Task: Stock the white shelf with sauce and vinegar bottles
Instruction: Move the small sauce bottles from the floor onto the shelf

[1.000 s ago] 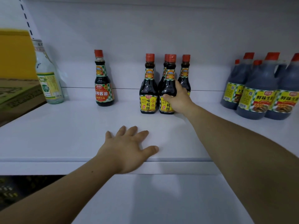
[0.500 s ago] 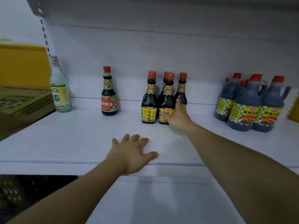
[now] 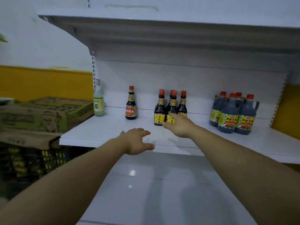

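We see both hands out over the white shelf point(image 3: 100, 132), well apart from each other. Left hand point(image 3: 135, 141) hovers at the front edge, fingers spread, holding nothing. Right hand point(image 3: 180, 125) is flat and loose in front of the cluster of small sauce bottles point(image 3: 170, 108) mid-shelf; fingertips overlap the front right bottle's label, contact unclear, no grasp. Single sauce bottle point(image 3: 130, 103) stands left of the cluster, clear vinegar bottle point(image 3: 98, 99) at the far left, big jugs point(image 3: 233, 113) on the right. Cardboard boxes point(image 3: 45, 114) sit beside the shelf's left end.
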Tool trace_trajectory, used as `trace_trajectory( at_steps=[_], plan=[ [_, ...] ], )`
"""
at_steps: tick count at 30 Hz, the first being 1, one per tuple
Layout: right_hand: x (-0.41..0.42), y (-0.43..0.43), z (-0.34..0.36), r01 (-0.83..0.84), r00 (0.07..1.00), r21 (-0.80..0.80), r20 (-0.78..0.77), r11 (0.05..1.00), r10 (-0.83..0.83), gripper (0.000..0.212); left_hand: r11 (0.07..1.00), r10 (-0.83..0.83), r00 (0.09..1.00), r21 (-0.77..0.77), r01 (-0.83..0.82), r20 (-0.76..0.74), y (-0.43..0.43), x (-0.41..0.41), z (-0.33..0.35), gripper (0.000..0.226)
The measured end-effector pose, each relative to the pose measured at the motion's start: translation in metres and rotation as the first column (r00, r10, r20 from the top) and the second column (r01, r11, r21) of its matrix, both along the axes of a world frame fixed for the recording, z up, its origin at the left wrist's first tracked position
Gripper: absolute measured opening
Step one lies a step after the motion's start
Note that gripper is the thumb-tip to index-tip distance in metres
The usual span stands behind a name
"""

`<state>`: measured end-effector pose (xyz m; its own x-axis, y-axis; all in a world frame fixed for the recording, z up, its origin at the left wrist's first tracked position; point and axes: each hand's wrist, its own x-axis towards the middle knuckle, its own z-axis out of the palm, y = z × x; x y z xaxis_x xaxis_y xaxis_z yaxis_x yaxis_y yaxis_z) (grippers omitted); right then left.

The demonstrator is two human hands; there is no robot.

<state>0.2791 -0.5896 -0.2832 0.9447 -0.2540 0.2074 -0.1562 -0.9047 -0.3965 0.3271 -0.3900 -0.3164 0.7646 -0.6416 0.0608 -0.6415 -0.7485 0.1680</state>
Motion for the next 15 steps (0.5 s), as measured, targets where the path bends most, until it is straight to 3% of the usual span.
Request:
trace_trajectory(
  at_steps=[8, 15],
  plan=[
    [-0.040, 0.102, 0.011, -0.199, 0.979, -0.047, -0.058, 0.979, 0.197, 0.074, 0.988, 0.151, 0.988, -0.011, -0.151, 0.006, 0.098, -0.070, 0.012, 0.074],
    [-0.055, 0.184, 0.006, -0.420, 0.907, -0.100, -0.073, 0.902, 0.414, 0.072, 0.952, 0.306, 0.951, -0.016, -0.306, -0.037, 0.179, -0.126, 0.002, 0.075]
  ],
)
